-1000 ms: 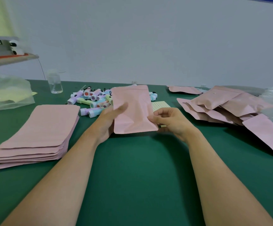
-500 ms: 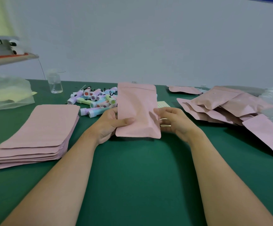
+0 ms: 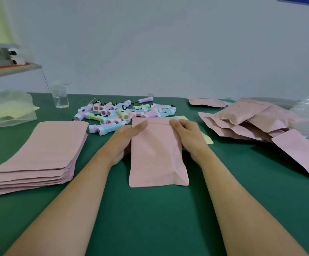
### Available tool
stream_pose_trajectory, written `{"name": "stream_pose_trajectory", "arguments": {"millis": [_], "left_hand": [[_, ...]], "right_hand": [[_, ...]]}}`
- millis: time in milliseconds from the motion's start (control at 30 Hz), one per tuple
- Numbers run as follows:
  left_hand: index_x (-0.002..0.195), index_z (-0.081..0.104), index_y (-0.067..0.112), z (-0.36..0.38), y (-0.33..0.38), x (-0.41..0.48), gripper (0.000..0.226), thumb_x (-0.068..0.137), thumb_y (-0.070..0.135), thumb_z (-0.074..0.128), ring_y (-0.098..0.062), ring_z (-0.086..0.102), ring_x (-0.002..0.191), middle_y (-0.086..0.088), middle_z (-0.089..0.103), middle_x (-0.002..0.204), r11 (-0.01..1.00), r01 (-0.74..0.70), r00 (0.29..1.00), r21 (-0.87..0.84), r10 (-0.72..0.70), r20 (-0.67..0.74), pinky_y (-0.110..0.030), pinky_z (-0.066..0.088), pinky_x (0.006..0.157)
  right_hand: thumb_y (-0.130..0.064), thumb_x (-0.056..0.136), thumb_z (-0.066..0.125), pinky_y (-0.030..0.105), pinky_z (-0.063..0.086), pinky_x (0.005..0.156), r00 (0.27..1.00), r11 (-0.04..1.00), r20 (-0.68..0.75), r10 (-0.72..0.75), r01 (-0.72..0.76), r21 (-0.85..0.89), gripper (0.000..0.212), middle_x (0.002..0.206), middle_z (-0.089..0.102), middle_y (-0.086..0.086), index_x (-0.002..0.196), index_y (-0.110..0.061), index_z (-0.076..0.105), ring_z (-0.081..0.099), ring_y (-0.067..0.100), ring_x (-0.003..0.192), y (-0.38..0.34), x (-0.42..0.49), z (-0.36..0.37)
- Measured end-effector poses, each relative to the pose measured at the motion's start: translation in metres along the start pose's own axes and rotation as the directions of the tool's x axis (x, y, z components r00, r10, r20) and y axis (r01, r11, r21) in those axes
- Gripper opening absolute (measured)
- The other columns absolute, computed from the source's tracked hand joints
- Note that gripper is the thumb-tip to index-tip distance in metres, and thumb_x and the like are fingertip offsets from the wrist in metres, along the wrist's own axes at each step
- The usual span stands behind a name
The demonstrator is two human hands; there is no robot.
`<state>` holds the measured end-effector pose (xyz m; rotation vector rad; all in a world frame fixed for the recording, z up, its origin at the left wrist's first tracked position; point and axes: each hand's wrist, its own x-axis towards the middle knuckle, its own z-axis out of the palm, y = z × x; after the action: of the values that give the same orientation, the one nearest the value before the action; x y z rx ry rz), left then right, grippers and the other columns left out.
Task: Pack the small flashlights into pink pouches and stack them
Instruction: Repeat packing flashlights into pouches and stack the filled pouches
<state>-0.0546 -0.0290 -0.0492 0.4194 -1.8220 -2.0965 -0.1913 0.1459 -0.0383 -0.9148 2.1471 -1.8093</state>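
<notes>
a pink pouch (image 3: 157,156) is held at its upper end by both hands: its left edge is pinched by the left hand (image 3: 126,139) (thumb on top), its right edge clasped by the curled fingers of the right hand (image 3: 188,135). it is laid mid-surface on the green table (image 3: 150,218). the small flashlights (image 3: 124,113) are heaped just beyond, toward the far edge. a stack of empty pouches (image 3: 42,150) is set by the left edge, filled pouches (image 3: 251,119) by the right.

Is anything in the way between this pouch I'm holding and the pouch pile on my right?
Nothing visible blocks it. Between the pouch and the right-hand pile there is only bare green table and a flat yellow sheet by the right hand.
</notes>
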Motion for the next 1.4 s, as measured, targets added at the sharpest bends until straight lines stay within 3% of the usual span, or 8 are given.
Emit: {"name": "stream_pose_trajectory", "arguments": {"millis": [133, 233, 400, 467, 733, 900, 1200, 1400], "left_hand": [[0.098, 0.077, 0.008, -0.003, -0.001, 0.003, 0.044, 0.078, 0.048, 0.081, -0.022, 0.076, 0.08, -0.014, 0.08, 0.099, 0.999, 0.027, 0.996, -0.037, -0.03, -0.09, -0.029, 0.059, 0.068], [0.095, 0.077, 0.008, -0.002, -0.002, 0.003, 0.042, 0.08, 0.047, 0.078, -0.022, 0.077, 0.081, -0.015, 0.08, 0.1, 1.0, 0.013, 0.995, -0.004, -0.013, -0.095, -0.031, 0.058, 0.07], [0.095, 0.08, 0.009, -0.001, -0.003, 0.001, 0.039, 0.087, 0.047, 0.076, -0.021, 0.077, 0.079, -0.015, 0.08, 0.101, 0.999, -0.015, 0.997, 0.04, 0.018, -0.079, -0.027, 0.059, 0.065], [0.096, 0.081, 0.009, -0.001, -0.004, 0.001, 0.038, 0.09, 0.046, 0.075, -0.019, 0.076, 0.075, -0.014, 0.08, 0.099, 0.997, -0.031, 0.996, 0.069, 0.036, -0.077, -0.025, 0.058, 0.06], [0.099, 0.081, 0.01, 0.0, -0.001, 0.0, 0.035, 0.086, 0.042, 0.081, -0.022, 0.075, 0.075, -0.014, 0.08, 0.097, 0.995, -0.003, 0.997, 0.098, 0.01, -0.075, -0.028, 0.058, 0.058], [0.116, 0.08, 0.017, -0.005, 0.0, 0.002, 0.048, 0.071, 0.031, 0.093, -0.027, 0.077, 0.104, -0.011, 0.079, 0.114, 0.999, -0.024, 1.0, 0.043, 0.024, -0.002, -0.036, 0.06, 0.087], [0.116, 0.078, 0.029, -0.001, -0.005, -0.001, 0.05, 0.069, 0.038, 0.094, -0.027, 0.078, 0.097, -0.01, 0.08, 0.105, 0.963, -0.125, 0.992, 0.238, 0.121, 0.031, -0.036, 0.064, 0.077], [0.121, 0.077, 0.031, -0.005, -0.003, 0.002, 0.057, 0.067, 0.037, 0.095, -0.023, 0.075, 0.109, -0.008, 0.078, 0.117, 0.975, -0.091, 0.996, 0.203, 0.089, 0.017, -0.037, 0.063, 0.09]], "right_hand": [[-0.039, 0.103, 0.056, 0.031, 0.027, 0.058, 1.0, 0.994, 0.001, 0.0, 0.0, -0.107, 0.045, 0.067, 0.039, -0.001, 0.07, -0.009, 0.047, 0.034, 0.014, 0.062, 0.002, 0.001, 0.013], [-0.034, 0.102, 0.056, 0.03, 0.028, 0.055, 0.999, 0.989, -0.043, 0.004, -0.01, -0.15, 0.046, 0.055, 0.034, -0.013, 0.062, -0.023, 0.038, 0.03, 0.009, 0.053, 0.003, 0.003, 0.015], [-0.037, 0.086, 0.066, 0.031, 0.038, 0.061, 0.998, 0.997, -0.014, 0.056, -0.055, 0.055, 0.036, 0.071, 0.053, 0.003, 0.078, -0.002, 0.064, 0.049, 0.015, 0.064, -0.005, -0.003, 0.01], [-0.045, 0.074, 0.072, 0.028, 0.049, 0.065, 0.99, 0.988, 0.096, 0.104, -0.114, 0.103, 0.039, 0.084, 0.071, 0.003, 0.09, -0.01, 0.076, 0.063, 0.009, 0.07, -0.007, -0.005, 0.005], [-0.033, 0.077, 0.088, 0.023, 0.054, 0.057, 0.978, 0.981, 0.176, 0.112, -0.137, 0.137, 0.028, 0.085, 0.078, 0.003, 0.084, -0.01, 0.074, 0.074, 0.016, 0.074, -0.002, -0.005, 0.004], [-0.026, 0.083, 0.085, 0.026, 0.055, 0.061, 0.966, 0.991, 0.244, 0.087, -0.109, 0.08, 0.028, 0.089, 0.077, 0.008, 0.094, -0.004, 0.072, 0.072, 0.018, 0.074, -0.004, -0.01, 0.008], [-0.043, 0.075, 0.087, 0.028, 0.059, 0.076, 0.96, 0.997, 0.272, 0.067, -0.051, -0.066, 0.029, 0.09, 0.079, 0.005, 0.088, -0.018, 0.081, 0.075, 0.017, 0.087, -0.007, -0.013, 0.009], [-0.046, 0.078, 0.086, 0.016, 0.053, 0.061, 0.974, 0.997, 0.221, 0.039, -0.022, -0.079, 0.019, 0.083, 0.079, -0.005, 0.085, -0.029, 0.082, 0.074, 0.007, 0.079, -0.011, -0.014, 0.011]]}}
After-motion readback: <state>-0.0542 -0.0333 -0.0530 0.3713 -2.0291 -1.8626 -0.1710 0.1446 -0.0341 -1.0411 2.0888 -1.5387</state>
